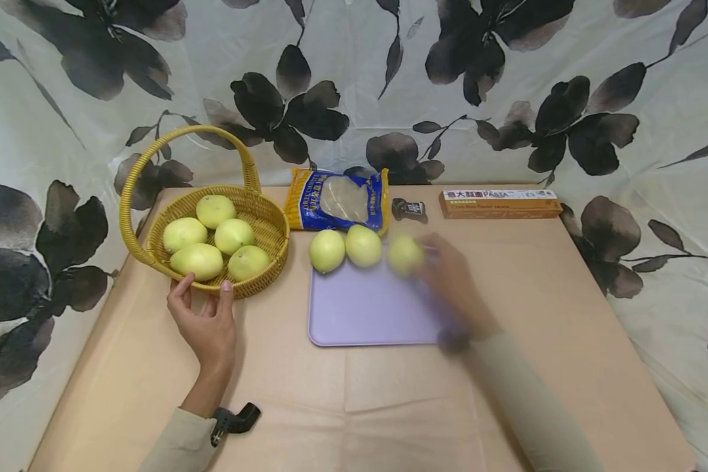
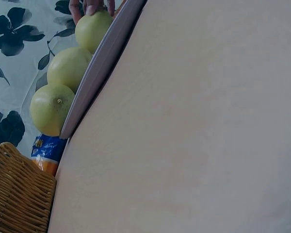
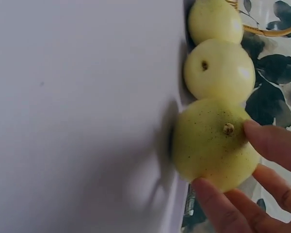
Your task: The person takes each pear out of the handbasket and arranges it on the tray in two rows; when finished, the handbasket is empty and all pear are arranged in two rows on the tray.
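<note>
In the head view, my left hand [image 1: 208,328] holds the near side of a yellow wicker basket [image 1: 271,262], thumb and fingers at its rim. Several small pale green melons [image 1: 196,261] lie in it. My right hand [image 1: 453,278], blurred, grips another melon [image 1: 406,255] at the far edge of a lilac tray [image 1: 366,314]. Two more melons [image 1: 327,251] [image 1: 363,246] sit to its left along that edge. The right wrist view shows thumb and fingers around the speckled melon [image 3: 216,145], its stem scar visible. The left wrist view does not show the left hand.
Behind the tray lie a blue and yellow food packet [image 1: 339,200], a small dark packet [image 1: 409,210] and an orange pasta box [image 1: 507,204]. A flowered cloth [image 1: 383,98] hangs behind the beige table [image 1: 342,419]. The basket's tall handle [image 1: 189,128] arches upward.
</note>
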Tool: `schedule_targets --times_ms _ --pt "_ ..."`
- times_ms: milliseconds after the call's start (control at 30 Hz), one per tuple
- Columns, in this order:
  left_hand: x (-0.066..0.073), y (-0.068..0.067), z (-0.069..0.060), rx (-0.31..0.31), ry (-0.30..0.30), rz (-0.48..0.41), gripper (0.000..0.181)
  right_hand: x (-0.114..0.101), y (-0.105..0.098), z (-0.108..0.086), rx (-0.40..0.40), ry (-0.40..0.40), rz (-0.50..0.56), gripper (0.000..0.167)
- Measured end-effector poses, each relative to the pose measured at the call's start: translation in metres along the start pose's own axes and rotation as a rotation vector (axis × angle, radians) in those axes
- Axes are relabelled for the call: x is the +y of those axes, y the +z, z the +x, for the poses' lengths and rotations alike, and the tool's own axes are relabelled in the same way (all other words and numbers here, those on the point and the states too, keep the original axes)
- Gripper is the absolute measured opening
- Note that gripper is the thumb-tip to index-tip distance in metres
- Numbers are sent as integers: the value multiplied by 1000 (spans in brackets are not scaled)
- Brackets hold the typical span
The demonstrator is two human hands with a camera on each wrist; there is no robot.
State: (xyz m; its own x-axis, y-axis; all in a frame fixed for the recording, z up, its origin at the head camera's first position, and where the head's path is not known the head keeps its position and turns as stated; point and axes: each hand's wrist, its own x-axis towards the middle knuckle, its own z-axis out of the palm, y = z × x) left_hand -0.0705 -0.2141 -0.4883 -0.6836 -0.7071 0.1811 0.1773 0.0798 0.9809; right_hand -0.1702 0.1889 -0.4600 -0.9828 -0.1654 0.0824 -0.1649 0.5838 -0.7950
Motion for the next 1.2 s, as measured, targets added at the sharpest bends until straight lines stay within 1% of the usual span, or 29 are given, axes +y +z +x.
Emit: schedule_targets --times_ms 167,267,433,600,700,800,867,1000,1067,1200 --pt "1 0 0 3 3 -7 65 -6 7 6 39 -46 47 46" --pt "0 0 0 2 0 -13 65 -7 11 10 71 -65 28 47" --pt "1 -1 0 7 -1 -8 64 -6 13 13 86 -61 4 49" --pt "2 -1 -1 6 -3 -12 64 -4 12 11 97 -31 -3 51" --pt "2 0 -1 1 -3 -11 64 -9 10 9 127 -56 -18 54" --pt "2 0 0 1 -4 -10 64 -25 9 11 141 -104 -8 59" --pt "1 0 0 4 -5 -9 64 -40 10 13 138 -119 -1 61" --pt "0 0 1 11 -3 -14 64 -70 24 22 93 -142 10 64" --pt "-1 1 1 14 -1 -16 64 -84 34 29 64 -192 -7 66" --pt "-1 0 1 11 -2 -15 64 -111 55 40 5 -331 -6 67"
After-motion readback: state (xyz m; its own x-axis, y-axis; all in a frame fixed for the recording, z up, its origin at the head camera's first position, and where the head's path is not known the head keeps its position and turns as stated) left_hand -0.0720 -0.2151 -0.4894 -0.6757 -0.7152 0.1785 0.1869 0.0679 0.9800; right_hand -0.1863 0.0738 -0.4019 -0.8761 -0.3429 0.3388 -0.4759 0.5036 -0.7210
